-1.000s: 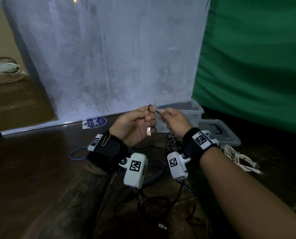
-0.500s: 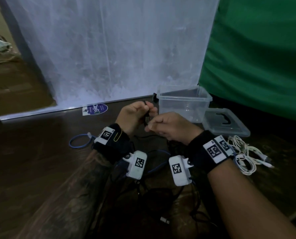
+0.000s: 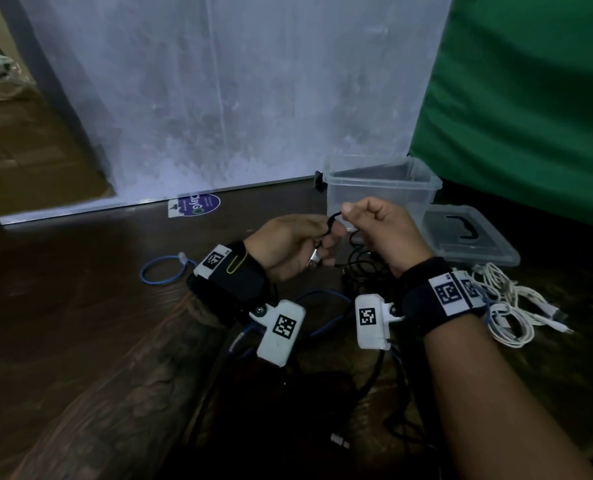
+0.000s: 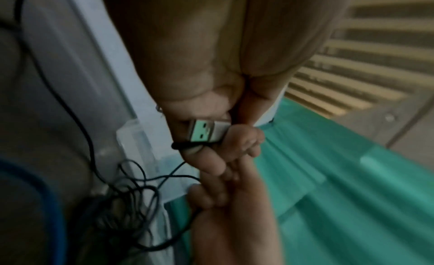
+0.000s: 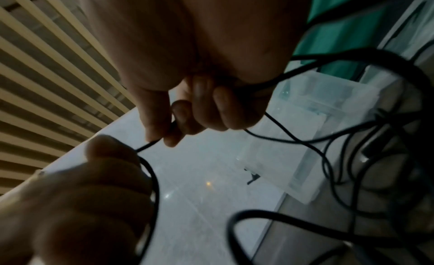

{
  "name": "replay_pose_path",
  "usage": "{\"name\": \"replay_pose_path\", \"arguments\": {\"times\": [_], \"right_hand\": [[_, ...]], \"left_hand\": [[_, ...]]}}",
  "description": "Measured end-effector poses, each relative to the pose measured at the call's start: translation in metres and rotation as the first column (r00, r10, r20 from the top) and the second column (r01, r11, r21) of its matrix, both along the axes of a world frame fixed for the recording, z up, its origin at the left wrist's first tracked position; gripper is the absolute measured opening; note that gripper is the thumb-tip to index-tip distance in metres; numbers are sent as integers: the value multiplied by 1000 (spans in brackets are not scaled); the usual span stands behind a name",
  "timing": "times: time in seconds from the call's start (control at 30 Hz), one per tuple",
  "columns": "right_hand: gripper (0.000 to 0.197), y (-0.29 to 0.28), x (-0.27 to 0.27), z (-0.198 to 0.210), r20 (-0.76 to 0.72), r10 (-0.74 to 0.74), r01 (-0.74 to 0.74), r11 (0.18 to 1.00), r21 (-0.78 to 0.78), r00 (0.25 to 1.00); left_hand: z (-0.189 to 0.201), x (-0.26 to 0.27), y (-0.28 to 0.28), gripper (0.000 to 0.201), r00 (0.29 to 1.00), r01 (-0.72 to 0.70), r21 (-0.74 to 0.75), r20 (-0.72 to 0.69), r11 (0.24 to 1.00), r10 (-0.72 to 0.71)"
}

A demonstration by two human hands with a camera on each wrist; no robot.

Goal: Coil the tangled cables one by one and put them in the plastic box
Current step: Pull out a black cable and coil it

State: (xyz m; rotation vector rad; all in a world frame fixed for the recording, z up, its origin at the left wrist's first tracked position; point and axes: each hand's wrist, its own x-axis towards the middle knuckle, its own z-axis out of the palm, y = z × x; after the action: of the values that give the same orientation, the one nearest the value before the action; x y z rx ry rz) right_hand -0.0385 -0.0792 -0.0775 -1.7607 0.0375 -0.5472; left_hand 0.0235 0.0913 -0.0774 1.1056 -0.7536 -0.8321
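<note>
From the head view, both hands meet over a dark wooden floor (image 3: 63, 306): the left hand (image 3: 288, 244) grips the black cable (image 3: 331, 225), the right hand (image 3: 385, 230) pinches it, before the plastic box (image 3: 381, 188) (white panel, green cloth behind). The left wrist view shows its USB plug (image 4: 206, 129) held; the right wrist view, slatted ceiling.

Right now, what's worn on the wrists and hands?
Both hands bare, left hand, right hand. Each wrist has a black band with white square-code tags and a white camera box carrying another code. Yellow clip on the left band.
</note>
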Motion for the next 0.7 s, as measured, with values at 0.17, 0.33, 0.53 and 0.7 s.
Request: {"name": "replay_pose_path", "arguments": {"times": [0.17,0.33,0.53,0.7], "right_hand": [[25,-7,7,-19,-163,71,-85,993,-79,984],[16,2,-4,-18,-319,244,-322,921,-219,916],[20,15,-13,-14,-356,346,-445,860,-251,868],[11,12,-19,-3,-176,272,-309,921,-238,946]], "left_hand": [[4,1,5,28,989,-34,-221,-148,975,1],[3,26,7,19,891,-392,-312,-363,866,273],[-12,29,-2,18,815,-563,-243,-322,790,482],[-19,17,-5,18,775,-567,-74,290,820,562]]}}
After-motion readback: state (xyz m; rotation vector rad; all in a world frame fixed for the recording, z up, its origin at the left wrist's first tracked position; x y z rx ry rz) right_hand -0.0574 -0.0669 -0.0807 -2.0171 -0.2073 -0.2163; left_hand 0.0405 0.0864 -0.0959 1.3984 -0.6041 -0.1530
